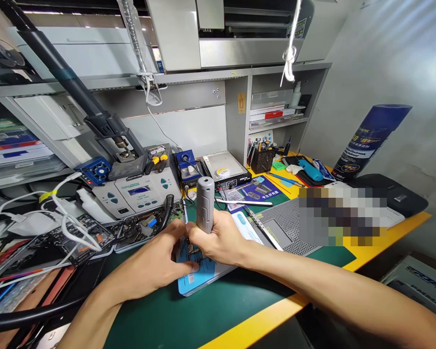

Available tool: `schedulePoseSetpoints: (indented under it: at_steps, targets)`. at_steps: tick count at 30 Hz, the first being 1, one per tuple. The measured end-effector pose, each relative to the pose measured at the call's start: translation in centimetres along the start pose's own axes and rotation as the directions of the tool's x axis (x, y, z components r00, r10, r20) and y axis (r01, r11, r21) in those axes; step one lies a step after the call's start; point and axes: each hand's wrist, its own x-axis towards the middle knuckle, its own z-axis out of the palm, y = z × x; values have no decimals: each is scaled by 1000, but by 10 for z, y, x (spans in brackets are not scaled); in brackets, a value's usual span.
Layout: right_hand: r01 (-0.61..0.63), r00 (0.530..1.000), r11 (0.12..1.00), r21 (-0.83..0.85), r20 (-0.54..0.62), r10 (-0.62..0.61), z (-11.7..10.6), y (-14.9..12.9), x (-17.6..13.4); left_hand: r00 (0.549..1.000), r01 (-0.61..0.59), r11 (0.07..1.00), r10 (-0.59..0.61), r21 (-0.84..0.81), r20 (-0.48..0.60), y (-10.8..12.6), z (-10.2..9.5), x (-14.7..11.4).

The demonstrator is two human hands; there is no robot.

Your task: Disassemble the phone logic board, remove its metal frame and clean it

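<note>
In the middle of the head view my right hand (221,237) is closed around a grey pen-like electric screwdriver (205,203), held nearly upright. Its lower end is hidden by my fingers. Below it lies a small circuit board (194,253), mostly covered by both hands. My left hand (160,261) grips this board from the left, thumb at the near edge and fingers at the far side. Under the board is a flat blue-and-white package (189,283) on the green mat (160,317).
Behind my hands stand a soldering station (138,194) and a grey box (227,167). Loose circuit boards and cables crowd the left. A perforated grey plate (287,218) carries tweezers (265,230). On the right are a tall spray can (370,140), a black case (392,191) and a blurred patch.
</note>
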Motion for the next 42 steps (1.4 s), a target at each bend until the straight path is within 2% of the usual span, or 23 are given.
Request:
schedulePoseSetpoints:
  at_steps: [42]
  targets:
    - [-23,1000,1000,-14,-4,23,-2,-2,1,998,-50,998,51,26,-35,0,1,1]
